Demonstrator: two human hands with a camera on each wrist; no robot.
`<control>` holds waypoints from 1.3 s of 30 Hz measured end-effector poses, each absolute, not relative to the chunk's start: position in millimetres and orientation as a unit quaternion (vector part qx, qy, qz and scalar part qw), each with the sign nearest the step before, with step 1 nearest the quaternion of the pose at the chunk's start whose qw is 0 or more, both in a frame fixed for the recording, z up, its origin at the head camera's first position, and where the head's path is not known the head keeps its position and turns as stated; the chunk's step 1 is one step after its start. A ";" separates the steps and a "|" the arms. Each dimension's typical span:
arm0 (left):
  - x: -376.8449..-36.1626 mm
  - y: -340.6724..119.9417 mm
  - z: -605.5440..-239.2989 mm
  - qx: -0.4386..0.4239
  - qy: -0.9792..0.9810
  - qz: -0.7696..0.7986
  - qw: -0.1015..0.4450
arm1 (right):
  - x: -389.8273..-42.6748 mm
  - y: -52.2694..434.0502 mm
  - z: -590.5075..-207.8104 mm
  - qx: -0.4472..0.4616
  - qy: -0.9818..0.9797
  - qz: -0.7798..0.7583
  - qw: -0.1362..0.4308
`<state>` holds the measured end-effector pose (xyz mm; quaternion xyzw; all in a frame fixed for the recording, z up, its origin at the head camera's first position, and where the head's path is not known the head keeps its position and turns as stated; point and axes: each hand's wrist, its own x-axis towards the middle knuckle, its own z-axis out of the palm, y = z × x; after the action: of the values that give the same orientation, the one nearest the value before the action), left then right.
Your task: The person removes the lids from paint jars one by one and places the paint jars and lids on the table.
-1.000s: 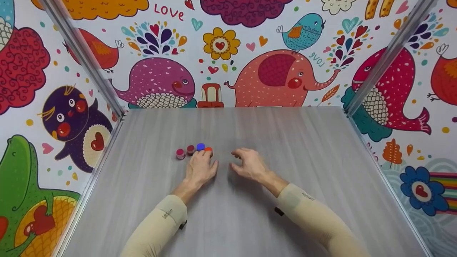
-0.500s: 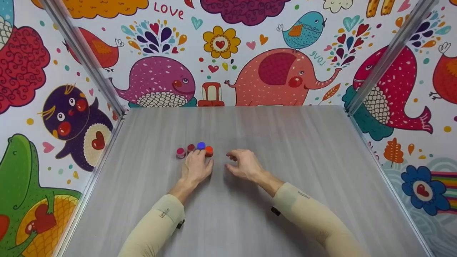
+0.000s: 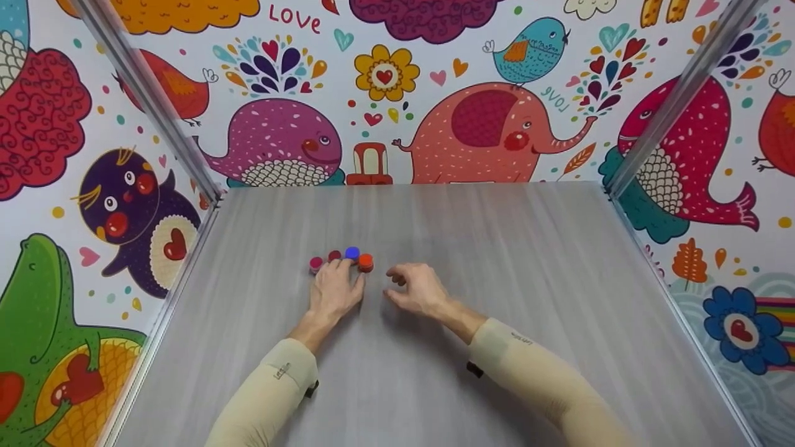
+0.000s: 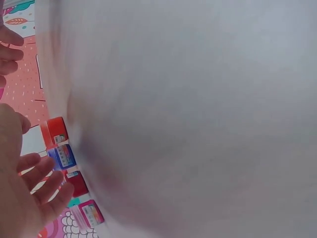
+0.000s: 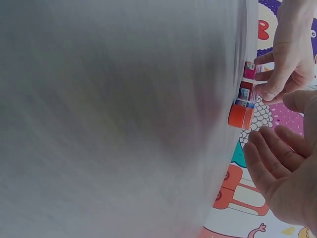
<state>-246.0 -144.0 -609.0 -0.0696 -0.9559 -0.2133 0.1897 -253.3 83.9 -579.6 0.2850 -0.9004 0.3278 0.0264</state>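
Four small jars stand in a row on the grey table: pink, dark red, blue and orange. My left hand lies flat behind them, with straight fingers reaching the dark red and blue jars. My right hand hovers just right of the orange jar, fingers loosely curled and holding nothing. The left wrist view shows the orange jar, the blue jar, the dark red jar and the pink jar beside my left fingers. The orange jar is nearest my right palm.
Colourful cartoon walls enclose the table on the back, left and right. Metal rails run up at the back corners. Both forearms wear beige sleeves.
Both hands have drifted a little to the left. My left fingertips have come off the orange jar, which now shows fully. My right hand has come closer to it.
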 end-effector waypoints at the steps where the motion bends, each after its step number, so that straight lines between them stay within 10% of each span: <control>1: -245.8 -144.5 -609.0 -0.069 -0.956 -0.214 0.190 | -252.8 83.4 -580.2 0.285 -0.901 0.327 0.025; 39: -245.4 -190.1 -616.4 0.022 -0.951 -0.264 0.158 | -255.0 55.3 -580.9 0.246 -0.896 0.369 -0.028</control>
<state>-245.4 -190.1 -616.4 0.0218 -0.9514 -0.2635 0.1581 -255.0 55.3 -580.9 0.2460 -0.8958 0.3690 -0.0284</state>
